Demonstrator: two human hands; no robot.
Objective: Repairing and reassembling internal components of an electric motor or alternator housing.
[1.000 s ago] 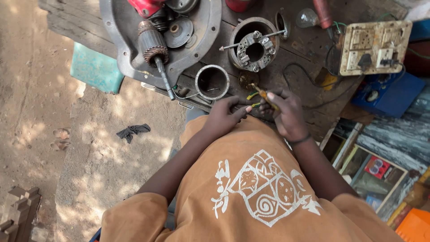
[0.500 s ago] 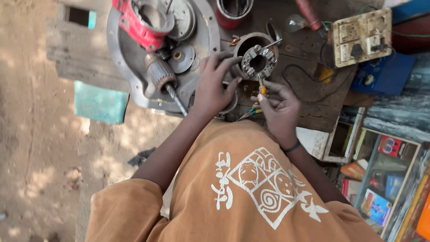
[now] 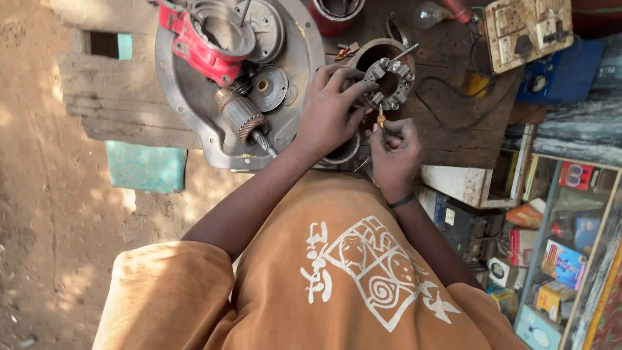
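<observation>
Now left hand (image 3: 327, 113) spread, fingertips steadying the ring plate (image 3: 387, 83) on the housing (image 3: 363, 55) at bench (image 3: 453, 136) centre; right hand (image 3: 394, 150) pinching a small screwdriver (image 3: 381, 118), probably at a screw; fastening step; next needs tip seated, plate held.

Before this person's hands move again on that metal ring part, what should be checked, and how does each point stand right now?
1. Left hand steadies the metal ring part: ok, its fingers rest on the ring's edge.
2. Right hand grips the small yellow-tipped tool: ok, pinched upright.
3. Tool tip seated on the ring: cannot tell, the fingers hide it.
4. Ring sits flat on the round housing: cannot tell from this angle.
5. Copper-wound rotor out of the way: ok, it lies apart on the grey metal plate.
</observation>
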